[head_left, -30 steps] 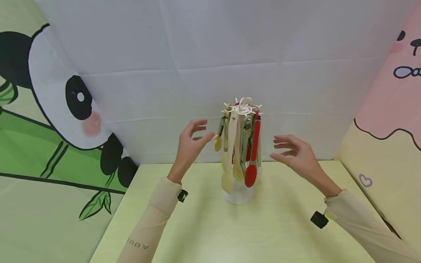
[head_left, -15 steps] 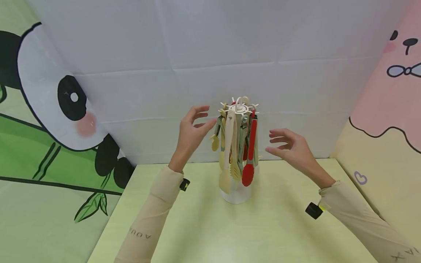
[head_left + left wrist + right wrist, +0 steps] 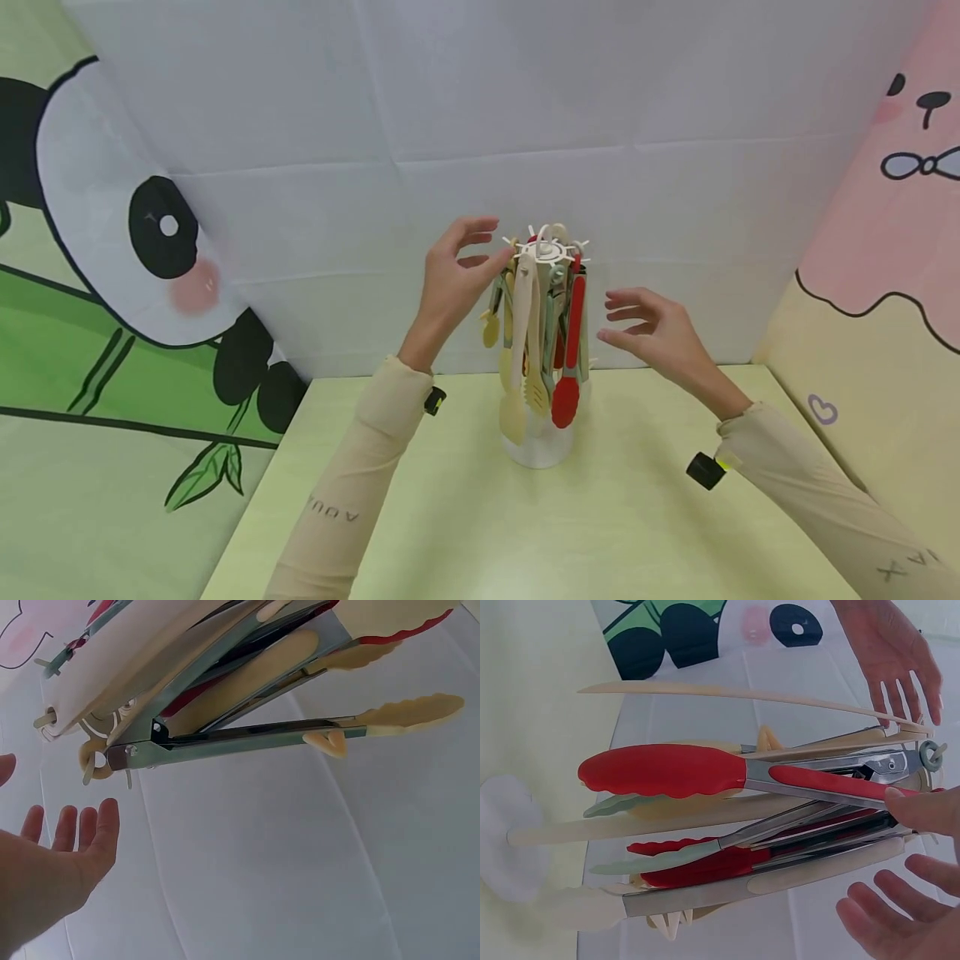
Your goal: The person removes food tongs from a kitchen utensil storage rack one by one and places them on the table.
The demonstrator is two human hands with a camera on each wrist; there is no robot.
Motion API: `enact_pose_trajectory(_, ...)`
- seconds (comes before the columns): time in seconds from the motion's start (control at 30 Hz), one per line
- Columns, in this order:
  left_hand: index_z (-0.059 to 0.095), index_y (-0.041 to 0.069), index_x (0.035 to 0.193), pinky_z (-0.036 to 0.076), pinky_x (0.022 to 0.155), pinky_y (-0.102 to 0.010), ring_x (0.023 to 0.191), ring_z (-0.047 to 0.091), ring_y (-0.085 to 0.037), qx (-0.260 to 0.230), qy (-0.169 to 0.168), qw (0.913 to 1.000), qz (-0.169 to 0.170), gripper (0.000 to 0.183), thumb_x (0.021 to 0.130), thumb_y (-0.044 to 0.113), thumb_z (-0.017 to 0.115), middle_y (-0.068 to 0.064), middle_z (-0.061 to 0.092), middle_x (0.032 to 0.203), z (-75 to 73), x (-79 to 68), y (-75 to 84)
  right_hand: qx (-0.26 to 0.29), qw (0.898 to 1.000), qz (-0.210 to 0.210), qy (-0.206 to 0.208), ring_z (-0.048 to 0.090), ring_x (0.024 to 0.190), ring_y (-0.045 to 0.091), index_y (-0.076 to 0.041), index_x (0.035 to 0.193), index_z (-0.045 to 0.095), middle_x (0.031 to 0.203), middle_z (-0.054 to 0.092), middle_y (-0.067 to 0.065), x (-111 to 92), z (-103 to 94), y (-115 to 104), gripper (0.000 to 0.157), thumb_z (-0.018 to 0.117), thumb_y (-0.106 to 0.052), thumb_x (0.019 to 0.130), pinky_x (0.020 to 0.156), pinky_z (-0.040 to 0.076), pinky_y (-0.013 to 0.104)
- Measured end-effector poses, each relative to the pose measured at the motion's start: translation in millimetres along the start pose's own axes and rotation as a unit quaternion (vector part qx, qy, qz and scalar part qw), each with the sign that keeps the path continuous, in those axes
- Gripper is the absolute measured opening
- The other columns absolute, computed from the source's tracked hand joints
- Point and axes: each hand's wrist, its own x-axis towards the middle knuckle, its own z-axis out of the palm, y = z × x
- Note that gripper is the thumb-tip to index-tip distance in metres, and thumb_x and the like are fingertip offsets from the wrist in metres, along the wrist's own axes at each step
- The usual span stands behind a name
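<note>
A white utensil stand with a spoked top [image 3: 550, 251] and round base [image 3: 537, 454] holds several hanging tongs and utensils. Red tongs [image 3: 566, 402] hang at its front right, beside a pale yellow slotted utensil [image 3: 535, 393]. My left hand [image 3: 456, 279] is raised at the stand's upper left, thumb tip close to the hooks, fingers loosely bent around nothing. In the left wrist view, cream-tipped tongs [image 3: 411, 718] hang nearest that hand, apart from its fingertips. On the right, my right hand [image 3: 654, 330] hovers with spread fingers; in the right wrist view its thumb overlaps the red tongs' handle [image 3: 832, 784].
The stand rests on a pale yellow-green table [image 3: 465, 517] near its back edge. A white cloth [image 3: 360, 208] hangs behind. Printed panels with a panda [image 3: 112, 208] and a pink figure [image 3: 885, 225] flank the table.
My left hand has risen and moved right toward the top of the stand. My right hand has shifted slightly left and up toward the stand. The utensils hang as before.
</note>
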Motion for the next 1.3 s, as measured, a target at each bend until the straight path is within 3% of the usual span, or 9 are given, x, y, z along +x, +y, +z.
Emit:
enact_pose_trajectory(0.2, 0.062, 0.009, 0.116, 0.048, 0.088, -0.037, 0.105, 0.055, -0.016, 0.003, -0.009, 0.9999, 0.013, 0.035, 0.084, 0.021, 0.071, -0.001, 0.061, 0.116, 9.7, 8.7, 1.7, 0.017, 1.000, -0.003, -0.004, 0.059, 0.107, 0.026, -0.009, 0.132, 0.052, 0.122, 0.059, 0.009, 7, 1.6, -1, 0.051, 0.070, -0.024, 0.086, 0.082, 0.048, 0.019)
enact_pose_trajectory(0.53, 0.062, 0.011, 0.117, 0.048, 0.086, -0.028, 0.102, 0.053, -0.010, 0.030, -0.033, 0.9990, 0.006, 0.035, 0.085, 0.025, 0.070, 0.002, 0.061, 0.114, 18.0, 17.2, 3.7, 0.071, 0.997, -0.019, -0.020, 0.059, 0.107, 0.033, -0.004, 0.132, 0.051, 0.124, 0.057, 0.016, 19, 8.9, -5, 0.053, 0.071, -0.014, 0.085, 0.082, 0.050, 0.022)
enact_pose_trajectory(0.83, 0.064, 0.004, 0.111, 0.051, 0.086, -0.034, 0.102, 0.058, -0.023, 0.025, -0.036, 0.9985, 0.034, 0.027, 0.085, 0.010, 0.068, -0.006, 0.062, 0.110, 30.1, 22.4, 6.3, 0.091, 0.995, -0.019, -0.038, 0.059, 0.105, 0.039, 0.002, 0.127, 0.053, 0.121, 0.057, 0.020, 21, 14.9, -21, 0.047, 0.070, -0.004, 0.084, 0.080, 0.051, 0.023)
enact_pose_trajectory(1.0, 0.065, 0.002, 0.111, 0.051, 0.084, -0.027, 0.104, 0.059, -0.026, 0.055, -0.047, 0.9973, 0.013, 0.026, 0.085, 0.005, 0.065, -0.011, 0.061, 0.113, 36.4, 26.0, 8.6, 0.082, 0.996, -0.017, -0.037, 0.059, 0.104, 0.041, 0.007, 0.125, 0.052, 0.119, 0.057, 0.024, 17, 15.7, -37, 0.045, 0.068, 0.001, 0.084, 0.080, 0.052, 0.026)
enact_pose_trajectory(1.3, 0.069, 0.001, 0.108, 0.051, 0.081, -0.023, 0.096, 0.060, -0.018, 0.112, -0.062, 0.9918, 0.004, 0.022, 0.086, 0.002, 0.063, -0.011, 0.066, 0.108, 42.3, 29.0, 11.1, 0.083, 0.996, -0.019, -0.033, 0.060, 0.101, 0.039, 0.005, 0.129, 0.050, 0.117, 0.057, 0.024, 18, 19.2, -35, 0.051, 0.070, 0.001, 0.082, 0.079, 0.052, 0.027)
